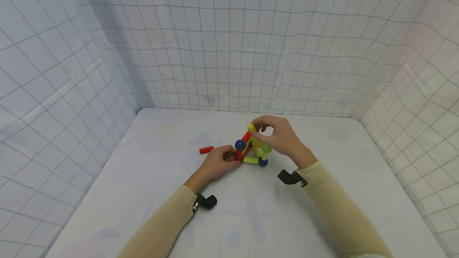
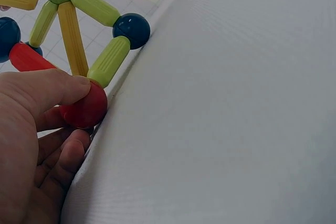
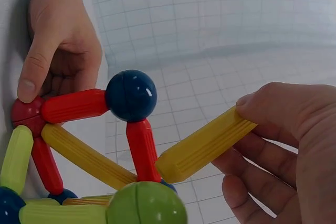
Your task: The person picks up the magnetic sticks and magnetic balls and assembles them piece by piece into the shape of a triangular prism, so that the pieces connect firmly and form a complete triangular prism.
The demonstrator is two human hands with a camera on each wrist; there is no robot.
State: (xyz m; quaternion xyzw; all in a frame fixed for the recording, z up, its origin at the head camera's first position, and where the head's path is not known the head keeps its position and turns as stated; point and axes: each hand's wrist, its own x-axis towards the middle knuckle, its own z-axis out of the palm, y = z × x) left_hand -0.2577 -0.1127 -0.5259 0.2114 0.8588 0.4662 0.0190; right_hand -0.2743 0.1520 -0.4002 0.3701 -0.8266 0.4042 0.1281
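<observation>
A magnetic stick-and-ball frame stands on the white table, its sticks red, yellow and light green. My left hand (image 1: 218,163) pinches the red ball (image 2: 88,107) at its lower left corner, thumb on top. A raised blue ball (image 3: 131,96) joins two red sticks near that hand. My right hand (image 1: 279,135) holds a loose yellow stick (image 3: 206,145) between thumb and fingers, above the frame. That stick's free end is near the green ball (image 3: 147,204); in the left wrist view a small gap separates them. Another blue ball (image 2: 132,31) sits at a lower corner.
A single red stick (image 1: 206,150) lies on the table (image 1: 172,130), left of the frame beyond my left hand. Grid-patterned white cloth (image 1: 229,51) walls the table at the back and both sides.
</observation>
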